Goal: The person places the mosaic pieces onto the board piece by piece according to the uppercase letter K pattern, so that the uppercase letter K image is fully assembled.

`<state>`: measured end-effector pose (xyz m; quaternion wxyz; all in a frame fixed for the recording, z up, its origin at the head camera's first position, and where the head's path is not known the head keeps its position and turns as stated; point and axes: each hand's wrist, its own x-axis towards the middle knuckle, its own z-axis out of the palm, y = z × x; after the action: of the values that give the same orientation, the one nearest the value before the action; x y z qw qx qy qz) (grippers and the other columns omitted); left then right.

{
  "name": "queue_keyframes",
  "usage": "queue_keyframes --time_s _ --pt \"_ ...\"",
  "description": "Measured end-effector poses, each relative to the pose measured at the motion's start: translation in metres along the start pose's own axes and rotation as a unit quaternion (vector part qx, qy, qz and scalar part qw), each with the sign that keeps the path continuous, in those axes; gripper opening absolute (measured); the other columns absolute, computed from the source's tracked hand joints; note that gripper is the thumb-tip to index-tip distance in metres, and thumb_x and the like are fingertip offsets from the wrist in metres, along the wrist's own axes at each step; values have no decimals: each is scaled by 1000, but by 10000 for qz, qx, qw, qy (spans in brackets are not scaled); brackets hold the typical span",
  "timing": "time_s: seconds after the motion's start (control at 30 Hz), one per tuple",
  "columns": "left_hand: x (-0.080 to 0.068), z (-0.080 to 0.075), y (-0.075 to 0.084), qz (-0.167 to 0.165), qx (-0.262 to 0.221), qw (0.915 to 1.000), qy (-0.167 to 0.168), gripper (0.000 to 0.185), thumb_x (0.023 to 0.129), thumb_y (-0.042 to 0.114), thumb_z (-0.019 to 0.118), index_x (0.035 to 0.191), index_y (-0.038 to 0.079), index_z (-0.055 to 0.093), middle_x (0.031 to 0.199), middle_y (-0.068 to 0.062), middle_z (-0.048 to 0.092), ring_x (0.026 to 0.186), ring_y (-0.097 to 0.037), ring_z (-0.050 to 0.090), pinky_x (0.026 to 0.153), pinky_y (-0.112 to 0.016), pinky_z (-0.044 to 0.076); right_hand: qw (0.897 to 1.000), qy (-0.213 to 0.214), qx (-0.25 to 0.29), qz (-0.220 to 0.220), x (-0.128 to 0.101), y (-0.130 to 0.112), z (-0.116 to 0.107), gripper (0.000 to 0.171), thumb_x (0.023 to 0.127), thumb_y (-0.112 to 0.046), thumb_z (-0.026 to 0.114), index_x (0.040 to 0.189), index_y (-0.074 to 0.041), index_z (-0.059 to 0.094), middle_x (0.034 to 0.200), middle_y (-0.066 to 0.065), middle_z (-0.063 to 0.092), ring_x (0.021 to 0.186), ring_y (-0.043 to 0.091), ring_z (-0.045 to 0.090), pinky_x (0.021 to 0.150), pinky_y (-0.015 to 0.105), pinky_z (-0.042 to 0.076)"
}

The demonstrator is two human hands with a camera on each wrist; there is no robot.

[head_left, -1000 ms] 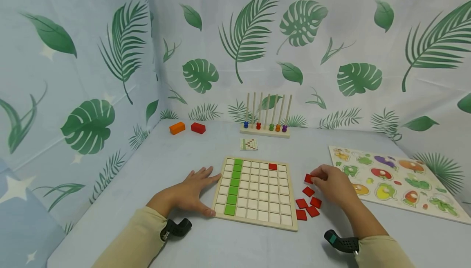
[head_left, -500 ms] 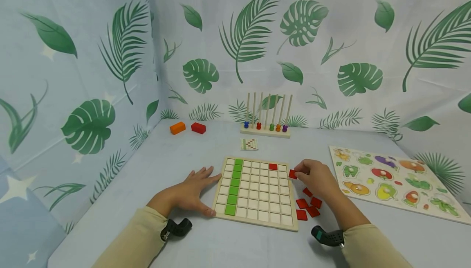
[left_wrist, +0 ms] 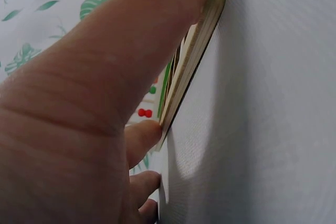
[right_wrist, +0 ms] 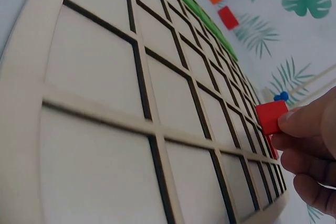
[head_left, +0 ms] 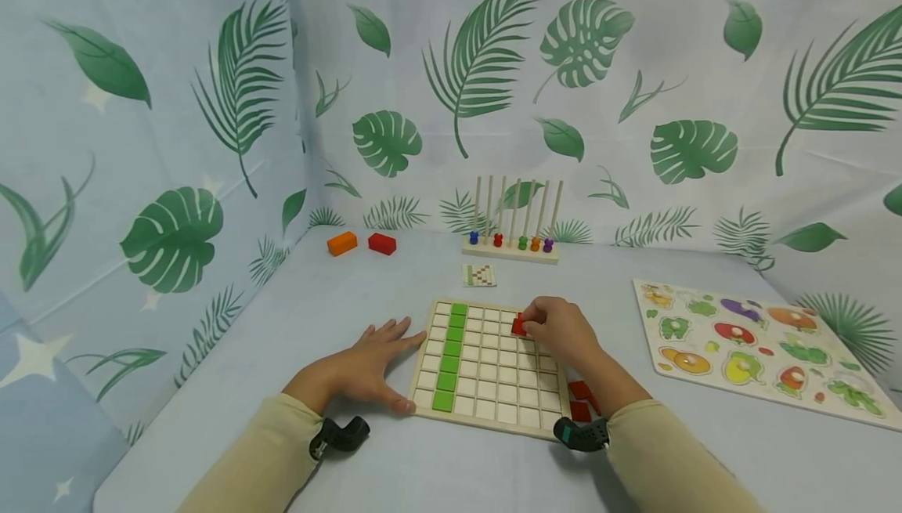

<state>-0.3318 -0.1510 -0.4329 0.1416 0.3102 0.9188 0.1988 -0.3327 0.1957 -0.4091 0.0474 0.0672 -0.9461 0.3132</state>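
Observation:
A wooden grid board [head_left: 486, 421] lies flat on the table, with a column of green tiles [head_left: 447, 381] near its left side. My left hand [head_left: 366, 368] rests spread at the board's left edge, thumb and fingertips touching the frame. Over the upper right squares, my right hand [head_left: 564, 330] pinches a red square tile [right_wrist: 271, 116] between thumb and finger. Another red tile in the top row is mostly hidden behind the held one. Several loose red tiles [head_left: 580, 411] lie right of the board, partly covered by the right forearm.
A small pattern card [head_left: 479, 276] lies behind the board. Farther back stands a peg rack [head_left: 509, 251] with coloured bear-shaped beads. An orange block [head_left: 342, 243] and a red block [head_left: 382, 243] sit at the back left. A vegetable puzzle board [head_left: 761, 341] lies at the right.
My right hand has carried the red tile leftward from the loose tiles, across the board's right edge, to the upper right squares. The left hand has stayed in place.

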Motion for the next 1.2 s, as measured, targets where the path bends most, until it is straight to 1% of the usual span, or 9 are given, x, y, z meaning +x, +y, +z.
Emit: queue_keyframes --time_s 0.1,0.2,0.3,0.37,0.43,0.57,0.67,0.93,1.2 --pt "0 0 0 -4 -21 10000 -6 115 70 68 83 163 29 28 170 -7 10 155 -29 0 122 -51 -3 10000 -38 32 -27 3 -6 5 5 98 -10 67 100 -7 71 90 3 67 75 20 59 65 37 51" --pt "0 -1 0 -33 -46 10000 -16 115 69 68 83 163 30 28 170 -6 10 155 -28 0 122 -51 -3 10000 -37 -54 -67 6 -9 10 5 98 -11 67 98 -8 71 87 2 66 74 20 58 65 36 50" --pt "1 0 0 -39 -24 10000 -15 115 69 68 83 163 30 28 170 -5 9 155 -28 0 122 -51 -3 9996 -4 -267 -137 8 -10 12 5 98 -11 67 96 -8 71 84 1 65 73 20 57 64 37 49" --pt "1 0 -1 -42 -13 10000 -5 115 69 69 83 163 30 28 170 -5 9 155 -28 0 122 -51 -2 9989 -45 -431 -155 8 -10 14 4 98 -12 68 97 -9 71 85 1 65 74 20 58 65 38 50" --pt "2 0 -1 -42 9 10000 -1 116 68 69 83 163 31 28 170 -5 9 155 -27 0 122 -50 -2 9979 -137 -618 -150 8 -10 15 6 98 -14 69 101 -10 73 89 1 67 78 20 60 67 40 52" --pt "2 1 -2 -51 -4 10000 0 115 68 68 83 163 30 28 170 -5 9 156 -27 0 122 -50 -2 9947 -329 -955 -183 6 -9 18 15 98 -15 69 110 -9 76 102 5 67 89 23 63 72 42 54" --pt "2 1 -2 -51 -5 10000 7 115 69 68 84 163 30 28 170 -5 10 156 -27 0 122 -50 -2 9929 -324 -1117 -266 4 -10 19 17 98 -14 69 112 -8 77 107 8 65 92 24 64 73 42 55" --pt "1 1 -2 -48 -45 10000 12 115 68 67 84 163 30 29 170 -5 10 155 -28 0 122 -50 -3 9934 -259 -1092 -243 2 -12 21 17 98 -13 69 112 -6 77 106 9 65 93 24 63 78 45 55" --pt "0 0 -1 -41 -37 10000 23 115 68 68 84 163 30 29 170 -6 10 155 -28 0 122 -51 -2 9936 -280 -1047 -302 3 -10 21 17 99 -14 68 113 -7 76 103 7 63 84 20 59 72 41 53"
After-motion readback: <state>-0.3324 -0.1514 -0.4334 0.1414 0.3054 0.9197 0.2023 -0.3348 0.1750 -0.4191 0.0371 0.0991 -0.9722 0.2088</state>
